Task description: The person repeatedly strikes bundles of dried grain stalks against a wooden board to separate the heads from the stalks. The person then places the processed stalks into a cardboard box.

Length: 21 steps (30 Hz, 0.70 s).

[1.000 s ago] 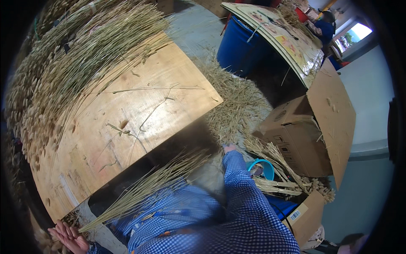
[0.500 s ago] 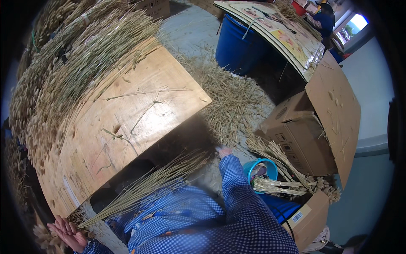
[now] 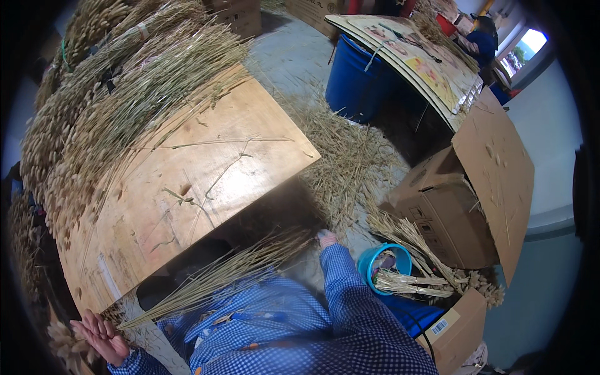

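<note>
My left hand (image 3: 103, 337) holds the lower part of a long, thin bundle of dry stalks (image 3: 206, 281) at the bottom left, with pale fluffy seed heads (image 3: 65, 337) behind it. The bundle slants up and right across my blue checked clothing, below the front edge of a wooden tabletop (image 3: 187, 187). My right hand (image 3: 327, 239) reaches down beside the bundle's far ends, above straw scattered on the floor; its fingers are small and indistinct. Thick rows of seed-headed stalks (image 3: 125, 106) cover the table's far left part.
An open cardboard box (image 3: 444, 212) stands at right, beside a turquoise bucket (image 3: 375, 256) and tied straw bundles (image 3: 412, 284). Farther back are a blue barrel (image 3: 350, 81) under stacked boards (image 3: 412, 50) and a person in dark blue (image 3: 481, 44). Straw litter (image 3: 337, 175) covers the floor.
My right hand has shifted slightly left and toward me. My left hand stays on the stalks. The whole view has shifted a little.
</note>
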Each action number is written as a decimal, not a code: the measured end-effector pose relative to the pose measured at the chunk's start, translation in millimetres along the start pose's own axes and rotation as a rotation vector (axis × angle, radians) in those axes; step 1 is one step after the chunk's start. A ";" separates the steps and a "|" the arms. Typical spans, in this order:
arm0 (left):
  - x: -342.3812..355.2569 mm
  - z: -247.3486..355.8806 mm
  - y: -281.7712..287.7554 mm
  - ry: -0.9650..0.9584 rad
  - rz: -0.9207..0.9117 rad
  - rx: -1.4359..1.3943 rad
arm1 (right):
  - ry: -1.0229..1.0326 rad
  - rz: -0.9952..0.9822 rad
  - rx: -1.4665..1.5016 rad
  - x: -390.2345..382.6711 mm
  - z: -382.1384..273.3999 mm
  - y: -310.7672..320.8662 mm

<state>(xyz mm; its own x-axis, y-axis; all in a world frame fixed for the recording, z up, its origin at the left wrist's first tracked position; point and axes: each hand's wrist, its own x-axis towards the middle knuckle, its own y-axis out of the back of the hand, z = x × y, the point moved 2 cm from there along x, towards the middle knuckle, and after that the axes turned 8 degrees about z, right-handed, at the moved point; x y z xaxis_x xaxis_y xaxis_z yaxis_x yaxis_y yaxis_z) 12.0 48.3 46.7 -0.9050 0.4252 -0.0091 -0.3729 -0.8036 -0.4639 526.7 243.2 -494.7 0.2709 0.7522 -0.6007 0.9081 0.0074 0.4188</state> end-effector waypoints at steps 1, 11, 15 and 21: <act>0.2 -0.1 0.7 -0.001 -0.023 -0.009 | -0.106 -0.006 0.219 4.2 2.3 -1.2; -5.1 -26.5 0.5 0.151 0.042 -0.122 | 0.532 0.408 0.473 -80.2 -174.7 104.6; -14.0 -41.8 -14.9 0.159 -0.108 -0.141 | 0.833 0.042 0.442 -218.8 -304.2 76.6; -23.1 -32.5 -35.8 0.272 -0.244 -0.054 | 1.354 -0.393 0.203 -371.3 -395.1 -18.7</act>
<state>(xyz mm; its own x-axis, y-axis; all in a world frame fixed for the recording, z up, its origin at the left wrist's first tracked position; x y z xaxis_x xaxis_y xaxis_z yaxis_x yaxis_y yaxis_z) 52.9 80.8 34.7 -0.7008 0.7025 -0.1241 -0.5529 -0.6448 -0.5278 282.9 224.1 -10.4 -0.4095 0.7636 0.4993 0.9121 0.3537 0.2072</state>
